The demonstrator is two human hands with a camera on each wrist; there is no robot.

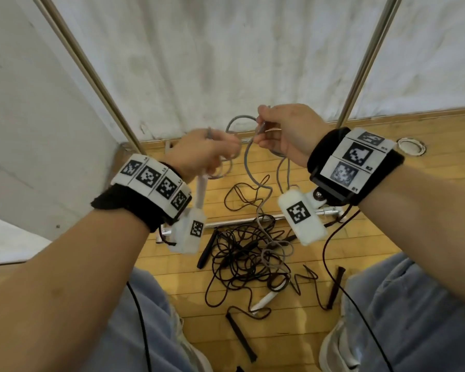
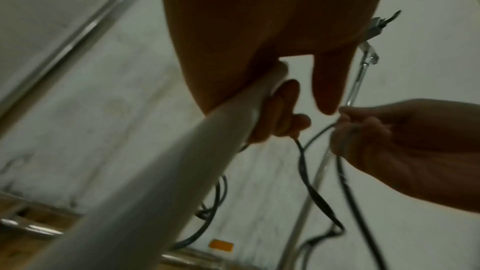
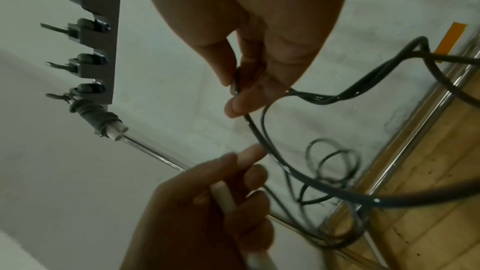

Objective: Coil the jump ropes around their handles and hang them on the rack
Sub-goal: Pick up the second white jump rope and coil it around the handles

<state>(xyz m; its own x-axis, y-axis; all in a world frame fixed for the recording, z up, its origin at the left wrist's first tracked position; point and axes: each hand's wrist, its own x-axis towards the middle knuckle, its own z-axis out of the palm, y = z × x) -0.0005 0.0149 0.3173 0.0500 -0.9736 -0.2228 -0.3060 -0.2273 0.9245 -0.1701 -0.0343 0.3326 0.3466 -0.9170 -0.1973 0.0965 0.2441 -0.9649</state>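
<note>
Your left hand (image 1: 196, 154) grips the stiff white handle (image 2: 166, 171) while your right hand (image 1: 285, 135) pinches the limp, light grey rope (image 1: 253, 173); hold it close to the handle, as slack tangles.

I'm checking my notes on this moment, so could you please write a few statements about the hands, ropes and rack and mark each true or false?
1. The left hand grips a white handle. True.
2. The right hand is empty. False: it pinches the grey rope.
3. A coiled rope already hangs on the rack. True.
4. No ropes lie on the floor. False: dark ropes lie tangled on the wooden floor.
</note>
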